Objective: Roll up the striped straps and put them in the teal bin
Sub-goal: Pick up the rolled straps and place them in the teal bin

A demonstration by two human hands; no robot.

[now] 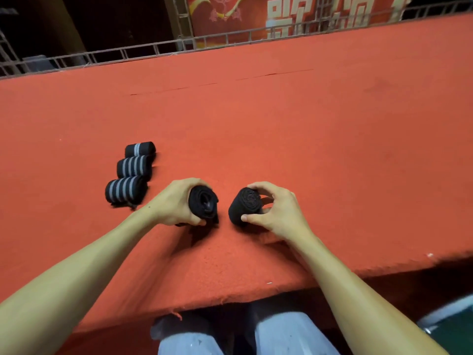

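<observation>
Red felt covers the table, which runs from far left to near right; its near edge is frayed. The left hand is curled round a rolled black strap, the left roll, with fingers over the far side and thumb at the near side. The roll's spiral end faces the camera and it rests on the felt, near the table's near edge. The right hand grips a second rolled black strap, the right roll, with fingertips on the far side and thumb on the near side; its fingers are bent and closed on the roll. The roll is tilted, spiral end up and to the right. The two rolls lie just beside each other, apart, with a strip of felt between them. No stripes show on either from this angle. To the left, three finished rolls sit in a row running near to far: the near striped roll, the middle striped roll and the far striped roll, each touching or almost touching its neighbour, with grey stripes on black. At the near right corner, below table level, part of a dark green bin with a pale rim shows; its contents cannot be seen. The person's pale blue trouser legs show under the table edge. A metal railing runs along the far edge.
</observation>
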